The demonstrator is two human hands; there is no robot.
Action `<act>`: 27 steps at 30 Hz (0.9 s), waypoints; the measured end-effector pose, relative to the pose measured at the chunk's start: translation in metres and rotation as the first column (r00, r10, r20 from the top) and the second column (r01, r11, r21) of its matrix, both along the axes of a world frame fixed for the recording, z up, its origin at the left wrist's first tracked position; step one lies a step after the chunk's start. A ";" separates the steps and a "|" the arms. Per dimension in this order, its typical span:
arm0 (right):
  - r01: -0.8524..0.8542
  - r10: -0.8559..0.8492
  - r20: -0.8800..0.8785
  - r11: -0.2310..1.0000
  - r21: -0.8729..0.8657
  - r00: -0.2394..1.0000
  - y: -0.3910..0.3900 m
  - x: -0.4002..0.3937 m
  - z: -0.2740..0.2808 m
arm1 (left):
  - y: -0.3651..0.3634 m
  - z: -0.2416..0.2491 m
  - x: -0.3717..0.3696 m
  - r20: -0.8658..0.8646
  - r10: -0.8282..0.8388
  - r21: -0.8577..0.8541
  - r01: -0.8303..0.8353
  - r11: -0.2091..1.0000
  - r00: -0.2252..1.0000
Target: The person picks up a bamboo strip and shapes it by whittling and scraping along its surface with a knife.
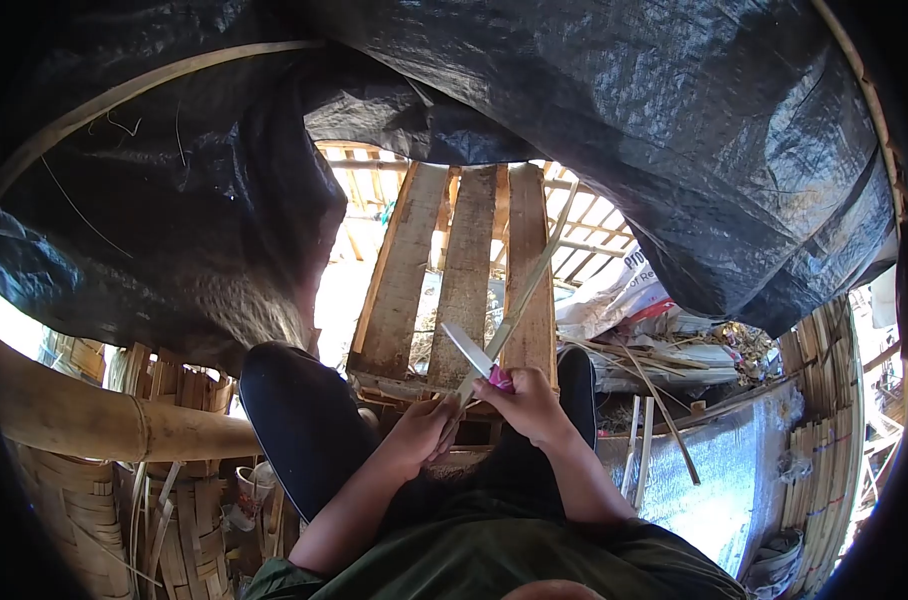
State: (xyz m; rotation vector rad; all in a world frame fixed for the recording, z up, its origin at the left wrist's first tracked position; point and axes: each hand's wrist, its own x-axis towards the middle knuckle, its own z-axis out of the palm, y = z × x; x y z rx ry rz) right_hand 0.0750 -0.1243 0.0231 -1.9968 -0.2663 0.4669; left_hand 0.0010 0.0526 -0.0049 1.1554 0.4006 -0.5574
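Note:
My right hand [527, 403] is closed round the pink handle of a knife [468, 349], its pale blade slanting up and to the left. A long, thin bamboo strip [521, 300] runs from my lap up toward the far boards, and the blade crosses it. My left hand [426, 432] grips this strip near its lower end, just left of the knife. Both hands are close together between my knees, in front of the wooden boards [464, 280].
Dark plastic sheeting [674, 120] hangs overhead and on both sides. A thick bamboo pole [124, 415] crosses at the left. To the right lie thin strips [664, 400], a printed white sack [614, 295] and a shiny sheet [709, 480]. Woven bamboo [64, 510] stands lower left.

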 end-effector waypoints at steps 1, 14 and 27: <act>-0.003 0.003 0.001 1.000 0.002 1.000 -0.001 0.002 -0.003 | 0.000 -0.003 0.000 0.009 -0.005 0.014 0.005 1.000 1.000; 0.302 -0.296 -0.062 0.945 0.130 0.953 -0.021 0.028 -0.010 | -0.003 0.001 0.007 -0.006 -0.008 -0.057 0.008 0.998 1.000; 0.126 -0.129 0.015 0.983 0.132 0.991 -0.005 0.024 -0.045 | -0.008 0.000 0.017 0.097 -0.142 0.062 0.137 0.989 0.985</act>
